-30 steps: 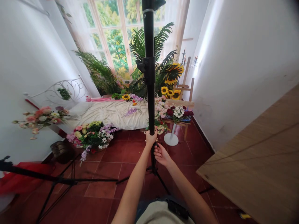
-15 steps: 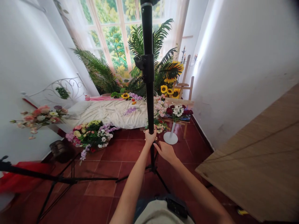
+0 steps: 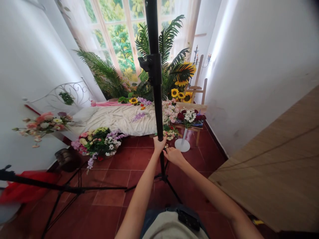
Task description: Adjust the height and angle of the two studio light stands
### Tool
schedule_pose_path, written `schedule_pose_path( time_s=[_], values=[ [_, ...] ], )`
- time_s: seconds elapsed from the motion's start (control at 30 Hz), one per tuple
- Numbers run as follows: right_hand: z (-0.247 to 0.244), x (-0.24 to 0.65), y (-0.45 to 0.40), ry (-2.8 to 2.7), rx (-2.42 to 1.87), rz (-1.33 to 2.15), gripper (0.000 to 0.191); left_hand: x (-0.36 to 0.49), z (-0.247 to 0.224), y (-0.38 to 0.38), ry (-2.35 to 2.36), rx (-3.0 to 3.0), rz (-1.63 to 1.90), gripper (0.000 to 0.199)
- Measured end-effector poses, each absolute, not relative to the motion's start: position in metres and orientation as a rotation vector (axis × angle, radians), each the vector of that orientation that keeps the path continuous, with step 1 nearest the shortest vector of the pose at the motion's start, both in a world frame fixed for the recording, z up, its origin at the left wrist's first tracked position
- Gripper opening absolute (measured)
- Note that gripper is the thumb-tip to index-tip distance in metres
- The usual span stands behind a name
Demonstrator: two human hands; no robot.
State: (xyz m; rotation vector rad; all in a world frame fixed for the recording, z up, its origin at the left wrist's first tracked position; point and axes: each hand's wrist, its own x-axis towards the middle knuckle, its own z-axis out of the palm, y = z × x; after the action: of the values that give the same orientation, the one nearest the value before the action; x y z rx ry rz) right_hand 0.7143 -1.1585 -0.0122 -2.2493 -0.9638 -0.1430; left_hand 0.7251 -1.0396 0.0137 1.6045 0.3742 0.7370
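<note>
A tall black light stand (image 3: 157,109) rises in front of me on spread tripod legs, its upper pole leaning slightly left. My left hand (image 3: 159,144) is wrapped round the pole below a black collar with a knob (image 3: 153,68). Just beneath it on the right, my right hand (image 3: 174,156) is closed with bent fingertips against the pole; the exact part they pinch is hidden. The top of the stand lies outside the view.
Behind the stand is a bed (image 3: 109,121) with cream cloth. A flower basket (image 3: 98,142) and a white round-based stand (image 3: 182,145) flank it. Another black tripod (image 3: 59,190) lies at left, a wooden board (image 3: 279,166) at right. Palm leaves (image 3: 171,36) hang before the window.
The upper part of the stand has tipped a little to the left. My right hand has drawn in against the pole and its fingers have closed; my left hand keeps its hold.
</note>
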Motion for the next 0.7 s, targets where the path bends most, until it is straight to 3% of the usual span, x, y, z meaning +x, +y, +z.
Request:
schedule_pose_path(
  time_s=[0.33,0.7],
  values=[
    [-0.025,0.723,-1.159,-1.112,-2.336,-0.159,0.045,0.724,0.015,-1.039,0.361,1.587,0.712,0.029],
    [-0.027,0.718,-1.157,-1.029,-2.341,-0.22,0.046,0.713,0.02,-1.04,0.36,1.552,0.666,0.038]
  ],
)
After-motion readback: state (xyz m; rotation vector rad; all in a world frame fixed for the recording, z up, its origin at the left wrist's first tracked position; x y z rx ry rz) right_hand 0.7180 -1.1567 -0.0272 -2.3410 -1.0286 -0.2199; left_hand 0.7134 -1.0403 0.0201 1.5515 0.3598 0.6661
